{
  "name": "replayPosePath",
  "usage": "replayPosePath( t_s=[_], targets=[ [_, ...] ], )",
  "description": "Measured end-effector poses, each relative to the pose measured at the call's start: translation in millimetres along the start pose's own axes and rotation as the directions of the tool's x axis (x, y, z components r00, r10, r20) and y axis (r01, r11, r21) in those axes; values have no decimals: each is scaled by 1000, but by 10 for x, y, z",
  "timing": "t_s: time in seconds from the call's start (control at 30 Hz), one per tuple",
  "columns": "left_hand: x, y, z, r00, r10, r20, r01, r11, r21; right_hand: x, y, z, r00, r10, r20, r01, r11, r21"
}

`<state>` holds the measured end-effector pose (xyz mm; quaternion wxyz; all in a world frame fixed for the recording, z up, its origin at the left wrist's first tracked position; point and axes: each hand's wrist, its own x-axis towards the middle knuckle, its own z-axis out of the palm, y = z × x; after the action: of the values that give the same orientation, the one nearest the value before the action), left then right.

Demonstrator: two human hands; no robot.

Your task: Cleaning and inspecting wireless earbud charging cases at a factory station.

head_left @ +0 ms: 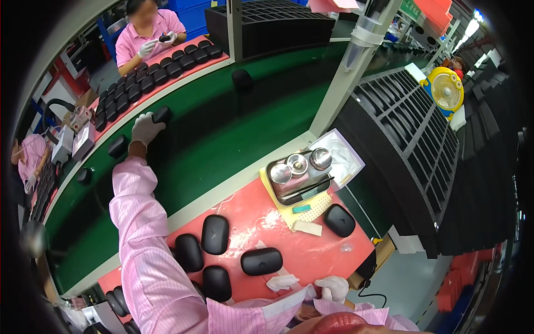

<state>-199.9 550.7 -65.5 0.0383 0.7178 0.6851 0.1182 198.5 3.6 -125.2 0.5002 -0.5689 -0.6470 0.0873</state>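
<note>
Left hand, white-gloved point(147, 129), pinches a smooth black rounded case point(162, 114) at the flat green conveyor belt's point(245, 133) far edge. Step, as judged: belt transfer; next move calls for steady grip. Right hand, white-gloved point(334, 288), curls at the glossy red tabletop's point(317, 256) near edge; contents undeterminable.

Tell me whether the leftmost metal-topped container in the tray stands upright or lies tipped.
Upright: the container shows its round metal top facing up, above the tray.

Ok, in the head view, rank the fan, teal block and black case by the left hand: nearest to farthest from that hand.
1. Black case: right at the left hand.
2. Teal block: to its right, nearer the wearer.
3. Fan: far right.
</note>
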Motion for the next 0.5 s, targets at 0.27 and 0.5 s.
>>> replayPosePath(
  t_s=[0.27,0.5],
  targets=[
    [-618,-519,-294,890,-428,-157,456,825,333,51,64,-30,991,-61,116,65,997,-32],
    [-944,-490,-344,840,-493,-226,536,818,209,44,36,-2,988,-128,81,126,992,24]
  ],
)
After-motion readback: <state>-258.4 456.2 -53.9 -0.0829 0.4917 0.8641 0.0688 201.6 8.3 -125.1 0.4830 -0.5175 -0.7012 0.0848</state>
